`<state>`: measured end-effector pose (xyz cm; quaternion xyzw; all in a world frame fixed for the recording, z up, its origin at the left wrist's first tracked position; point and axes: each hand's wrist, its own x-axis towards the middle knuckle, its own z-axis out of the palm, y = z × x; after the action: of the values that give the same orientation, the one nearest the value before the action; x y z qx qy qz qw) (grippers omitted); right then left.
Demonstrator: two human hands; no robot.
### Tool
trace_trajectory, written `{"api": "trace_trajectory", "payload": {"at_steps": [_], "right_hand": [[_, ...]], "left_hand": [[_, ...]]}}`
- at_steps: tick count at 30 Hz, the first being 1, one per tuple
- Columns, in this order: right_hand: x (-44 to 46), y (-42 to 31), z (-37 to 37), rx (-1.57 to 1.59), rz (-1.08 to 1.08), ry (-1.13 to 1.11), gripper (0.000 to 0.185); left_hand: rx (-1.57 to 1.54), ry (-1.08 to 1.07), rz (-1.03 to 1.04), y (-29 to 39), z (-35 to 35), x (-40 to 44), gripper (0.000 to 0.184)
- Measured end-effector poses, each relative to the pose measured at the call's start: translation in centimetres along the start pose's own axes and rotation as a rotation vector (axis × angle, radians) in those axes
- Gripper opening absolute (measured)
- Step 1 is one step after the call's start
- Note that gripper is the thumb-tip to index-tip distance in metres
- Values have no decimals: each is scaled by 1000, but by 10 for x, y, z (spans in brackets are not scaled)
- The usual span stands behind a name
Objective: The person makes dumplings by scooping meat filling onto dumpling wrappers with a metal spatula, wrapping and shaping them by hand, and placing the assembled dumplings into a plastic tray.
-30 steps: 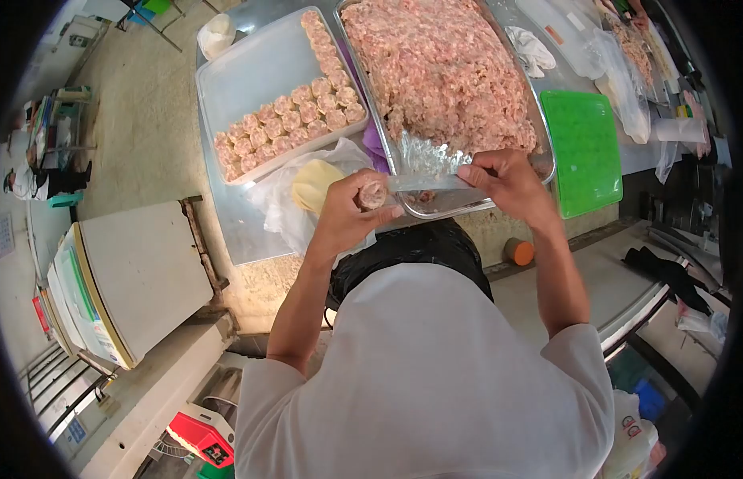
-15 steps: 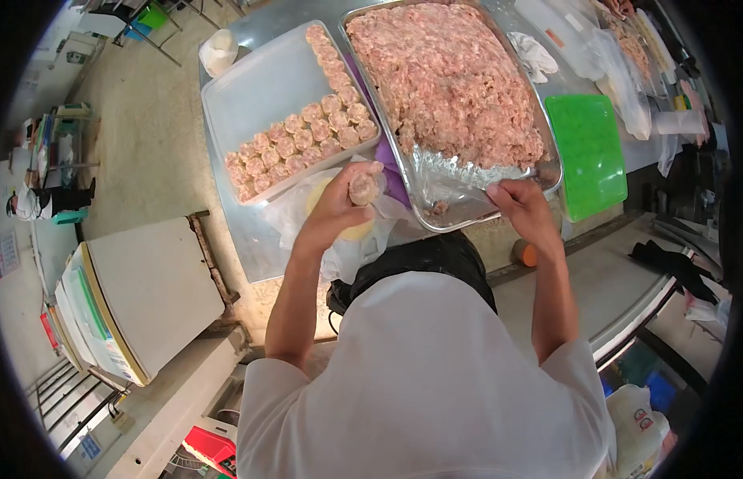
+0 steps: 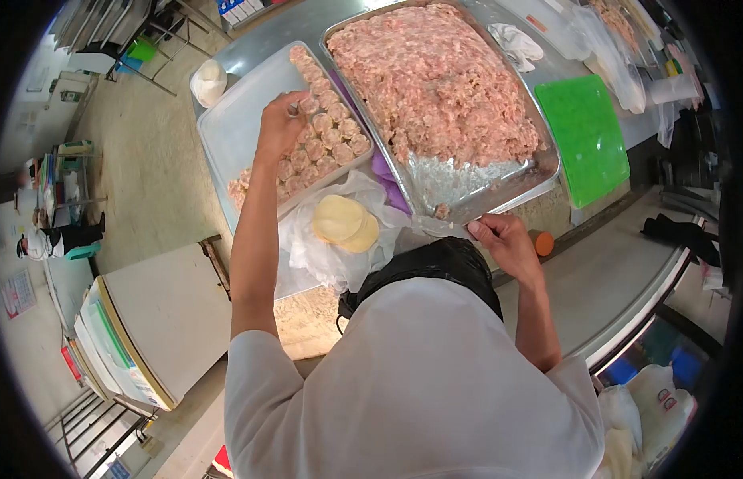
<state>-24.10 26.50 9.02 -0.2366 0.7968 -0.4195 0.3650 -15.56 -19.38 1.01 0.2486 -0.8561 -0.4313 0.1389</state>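
My left hand [image 3: 282, 121] reaches over the clear plastic tray [image 3: 228, 120], its fingers closed round a shumai dumpling [image 3: 309, 104] at the end of a row. Several more meat-filled dumplings [image 3: 331, 137] stand in rows along the tray's right and near sides. In front of me, my right hand [image 3: 503, 241] grips what looks like a flat spatula [image 3: 439, 227], its blade pointing left by the near edge of the metal tray. That metal tray [image 3: 547, 172] holds a large mound of minced meat [image 3: 435, 80]. A stack of round yellow wrappers [image 3: 343, 222] lies on white plastic.
A green cutting board [image 3: 583, 140] lies right of the meat tray. Beyond it are a white cloth [image 3: 515, 46] and plastic bags [image 3: 615, 64]. A white container [image 3: 208, 83] stands at the table's left corner; purple cloth [image 3: 391, 180] shows between the trays.
My left hand has moved away from above the wrappers to the dumpling tray, carrying the filled dumpling. My right hand has drawn back slightly toward me with the spatula. The view has shifted slightly.
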Motion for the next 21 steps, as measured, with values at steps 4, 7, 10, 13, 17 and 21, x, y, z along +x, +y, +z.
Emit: {"api": "trace_trajectory", "payload": {"at_steps": [4,7,10,13,17,21], "right_hand": [[-8,1,-4,31,38,16,34],[-10,11,-6,37,50,21,34],[-11,5,-9,-14,41,9,32],[-11,2,-11,9,16,15,25],[-14,1,-15,144,-15,25,17],[-11,12,-28,143,4,57,30]], "left_hand": [[-23,-23,-179,24,-2,-7,45],[88,-19,-195,35,-3,-8,43],[105,39,-53,21,5,-4,40],[149,59,-52,26,6,-6,36],[224,316,138,57,1,-42,32],[384,-5,-127,100,17,-142,20]]}}
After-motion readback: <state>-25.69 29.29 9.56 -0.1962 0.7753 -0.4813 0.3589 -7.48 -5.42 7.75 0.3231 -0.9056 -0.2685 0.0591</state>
